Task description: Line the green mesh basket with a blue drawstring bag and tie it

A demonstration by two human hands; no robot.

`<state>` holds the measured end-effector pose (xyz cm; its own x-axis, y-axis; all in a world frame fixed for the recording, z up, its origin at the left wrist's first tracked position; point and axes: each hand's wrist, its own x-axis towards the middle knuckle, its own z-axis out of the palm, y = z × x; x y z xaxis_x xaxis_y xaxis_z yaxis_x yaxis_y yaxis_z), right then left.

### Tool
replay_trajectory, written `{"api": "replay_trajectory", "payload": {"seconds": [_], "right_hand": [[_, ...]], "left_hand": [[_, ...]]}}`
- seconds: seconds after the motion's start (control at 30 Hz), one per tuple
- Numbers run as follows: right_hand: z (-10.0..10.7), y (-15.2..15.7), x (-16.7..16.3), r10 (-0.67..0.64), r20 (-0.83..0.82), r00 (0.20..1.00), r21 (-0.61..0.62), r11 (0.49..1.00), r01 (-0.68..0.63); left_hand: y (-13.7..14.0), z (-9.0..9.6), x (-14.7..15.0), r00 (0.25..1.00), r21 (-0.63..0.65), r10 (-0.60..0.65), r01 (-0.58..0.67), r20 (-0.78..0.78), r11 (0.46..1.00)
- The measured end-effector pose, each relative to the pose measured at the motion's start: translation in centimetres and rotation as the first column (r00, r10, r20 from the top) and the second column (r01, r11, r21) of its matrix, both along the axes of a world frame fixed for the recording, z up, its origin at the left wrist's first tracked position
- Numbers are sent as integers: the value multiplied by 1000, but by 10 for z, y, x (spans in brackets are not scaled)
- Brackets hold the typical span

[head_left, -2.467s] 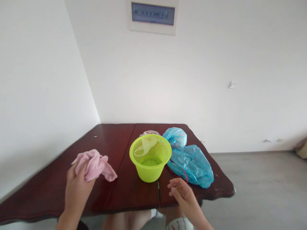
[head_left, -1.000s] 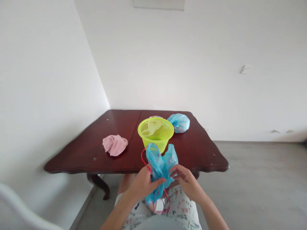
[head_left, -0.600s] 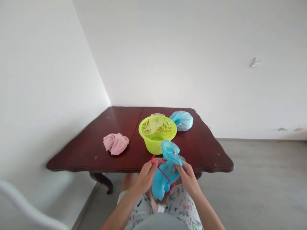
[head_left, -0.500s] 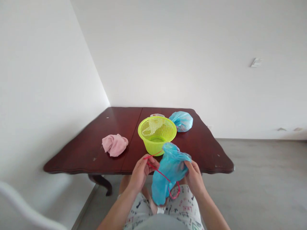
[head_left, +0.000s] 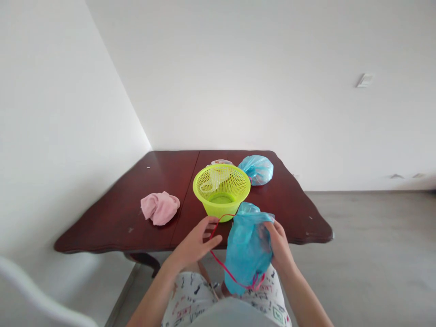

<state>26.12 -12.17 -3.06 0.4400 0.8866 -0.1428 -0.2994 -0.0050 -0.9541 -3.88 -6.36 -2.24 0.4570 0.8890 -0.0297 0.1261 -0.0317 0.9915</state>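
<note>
My right hand (head_left: 279,240) grips the top edge of a blue plastic bag (head_left: 247,250), which hangs over my lap at the table's front edge. A thin red drawstring (head_left: 228,271) runs from the bag's top, loops past the fingers of my left hand (head_left: 200,238) and ends in a tangle low on the bag. My left hand is open, its thumb and fingers apart, with the string passing by them. Just beyond the bag stands a yellow-green plastic colander (head_left: 221,211), with a pale mesh-like piece against its inner back wall.
A crumpled pink cloth (head_left: 160,207) lies on the dark red wooden table (head_left: 119,218), left of the colander. Behind the colander are a second, filled blue bag (head_left: 257,170) and a partly hidden clear bag (head_left: 221,162). White walls border the table's left and back.
My left hand has opened its fingers, which were closed on the red string. The bag has turned and spread out more, still in my right hand. The view has shifted slightly.
</note>
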Motion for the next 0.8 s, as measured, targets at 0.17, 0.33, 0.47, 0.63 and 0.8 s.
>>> {"api": "replay_trajectory", "payload": {"seconds": [0.17, 0.33, 0.47, 0.63, 0.8], "right_hand": [[32, -6, -19, 486, 195, 852, -16, 870, -493], [68, -10, 5, 539, 434, 722, 1, 801, -599], [82, -19, 32, 337, 528, 780, 59, 901, -429], [68, -30, 58, 160, 455, 876, 118, 964, -238], [63, -47, 58, -43, 389, 920, 232, 971, -52]], "left_hand": [[-10, 10, 51, 989, 290, -125, 144, -84, 946], [0, 31, 60, 994, 419, -62, 96, -93, 903], [4, 40, 34, 970, 313, 36, 42, -239, 949], [0, 43, 11, 966, 258, 0, 70, -260, 964], [-7, 44, 4, 907, 383, 273, -140, -320, 913]]}}
